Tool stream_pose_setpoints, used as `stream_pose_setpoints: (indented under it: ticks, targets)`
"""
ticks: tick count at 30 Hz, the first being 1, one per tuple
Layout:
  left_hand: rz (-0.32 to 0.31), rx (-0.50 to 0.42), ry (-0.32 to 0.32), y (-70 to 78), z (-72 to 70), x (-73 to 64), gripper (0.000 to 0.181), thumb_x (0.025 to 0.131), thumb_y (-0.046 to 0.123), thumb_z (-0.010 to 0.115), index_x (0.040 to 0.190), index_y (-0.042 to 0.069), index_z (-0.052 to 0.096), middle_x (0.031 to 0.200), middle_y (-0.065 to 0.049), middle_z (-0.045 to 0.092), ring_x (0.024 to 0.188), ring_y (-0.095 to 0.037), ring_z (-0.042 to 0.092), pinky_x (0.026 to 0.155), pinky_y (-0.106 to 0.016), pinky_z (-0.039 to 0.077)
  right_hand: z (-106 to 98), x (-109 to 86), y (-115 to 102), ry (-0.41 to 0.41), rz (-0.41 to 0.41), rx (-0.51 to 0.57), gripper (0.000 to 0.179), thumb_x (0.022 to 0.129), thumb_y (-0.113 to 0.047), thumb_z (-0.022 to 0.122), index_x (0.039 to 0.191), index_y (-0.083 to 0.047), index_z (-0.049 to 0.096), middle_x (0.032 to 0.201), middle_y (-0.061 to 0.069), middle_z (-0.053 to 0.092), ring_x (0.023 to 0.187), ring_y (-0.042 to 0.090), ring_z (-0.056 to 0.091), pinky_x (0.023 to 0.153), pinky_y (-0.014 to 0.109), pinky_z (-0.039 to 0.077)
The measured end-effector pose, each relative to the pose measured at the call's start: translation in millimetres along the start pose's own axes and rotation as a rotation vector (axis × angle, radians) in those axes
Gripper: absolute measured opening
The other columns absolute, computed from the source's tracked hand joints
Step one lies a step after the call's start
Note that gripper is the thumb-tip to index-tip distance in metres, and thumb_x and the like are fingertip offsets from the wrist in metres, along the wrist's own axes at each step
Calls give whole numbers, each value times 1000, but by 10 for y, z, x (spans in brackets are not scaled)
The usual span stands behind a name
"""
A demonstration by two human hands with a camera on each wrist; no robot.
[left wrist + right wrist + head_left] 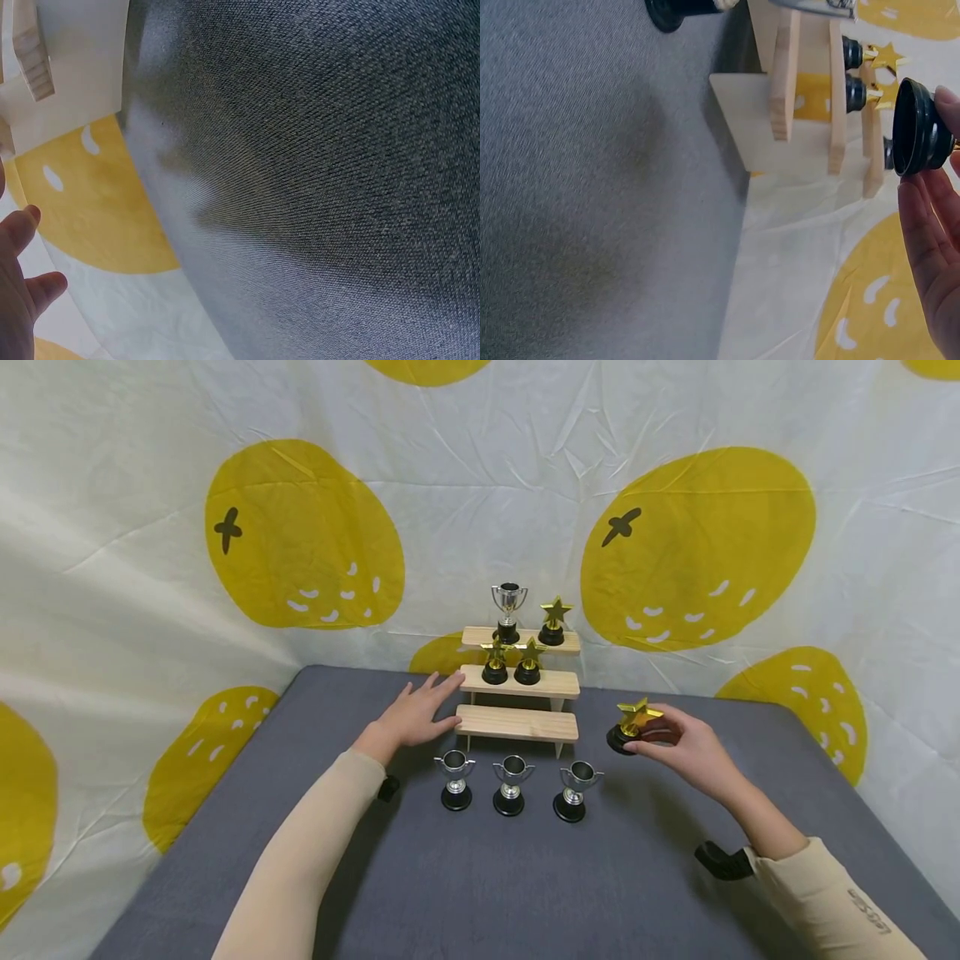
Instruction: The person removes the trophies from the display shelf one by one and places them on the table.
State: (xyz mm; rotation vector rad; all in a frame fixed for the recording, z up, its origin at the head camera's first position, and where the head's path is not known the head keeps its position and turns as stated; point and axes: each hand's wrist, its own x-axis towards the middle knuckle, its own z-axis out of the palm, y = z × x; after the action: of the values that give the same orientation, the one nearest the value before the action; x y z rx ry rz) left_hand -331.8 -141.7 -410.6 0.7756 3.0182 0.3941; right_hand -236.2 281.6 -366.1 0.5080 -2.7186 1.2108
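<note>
In the head view, my right hand (686,752) pinches a gold star trophy (636,718) to the right of the wooden three-step stand (517,723). Its round black base (919,127) shows between thumb and fingers in the right wrist view. My left hand (416,712) reaches to the stand's left side, fingers spread straight, fingertips at the ends of the middle and lowest steps. On the top step stand a silver cup trophy (508,602) and a gold star trophy (556,617). Two more star trophies (494,662) stand side by side on the middle step.
Before the stand, three silver cup trophies stand in a row on the grey cloth-covered table (480,885): left cup (455,774), middle cup (512,781), right cup (573,787). Behind hangs a white curtain (495,485) with yellow fruit shapes.
</note>
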Motion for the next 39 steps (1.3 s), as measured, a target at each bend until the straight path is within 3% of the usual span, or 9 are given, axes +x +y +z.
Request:
stream_pose_setpoints:
  ticks: [9, 21, 26, 31, 39]
  targets:
    - [13, -5, 5, 0, -13, 2, 79, 103, 44, 59, 167, 20, 18, 169, -4, 23, 154, -37, 18, 117, -69, 14, 44, -33, -177, -33, -8, 47, 54, 89, -11, 82, 135, 4, 59, 122, 21, 66, 107, 36, 68, 81, 17, 54]
    - [-3, -1, -2, -7, -52, 12, 79, 104, 46, 57, 167, 23, 16, 168, -2, 25, 155, -34, 17, 118, -67, 12, 265, -180, -376, -64, -165, 98, 48, 83, -4, 85, 126, 2, 66, 112, 12, 71, 96, 25, 72, 85, 23, 56]
    - [-4, 5, -9, -5, -44, 19, 79, 104, 48, 57, 167, 24, 16, 169, -1, 24, 155, -34, 16, 118, -68, 13, 369, -239, -438, -77, -194, 114, 42, 81, -5, 87, 118, -1, 70, 111, 8, 70, 95, 18, 70, 85, 28, 58]
    - [-10, 7, -15, -4, -32, 18, 79, 104, 48, 56, 167, 25, 15, 169, -1, 22, 155, -34, 16, 119, -67, 12, 483, -285, -502, -120, -226, 138, 38, 80, -9, 88, 114, -5, 72, 109, 4, 68, 95, 11, 68, 84, 28, 58]
    - [-4, 6, -15, 3, -11, 9, 79, 104, 47, 57, 167, 23, 16, 169, -2, 22, 155, -35, 16, 118, -68, 13, 695, -345, -557, -215, -309, 189, 37, 81, -13, 89, 113, -4, 71, 110, 6, 67, 93, 10, 67, 80, 38, 60]
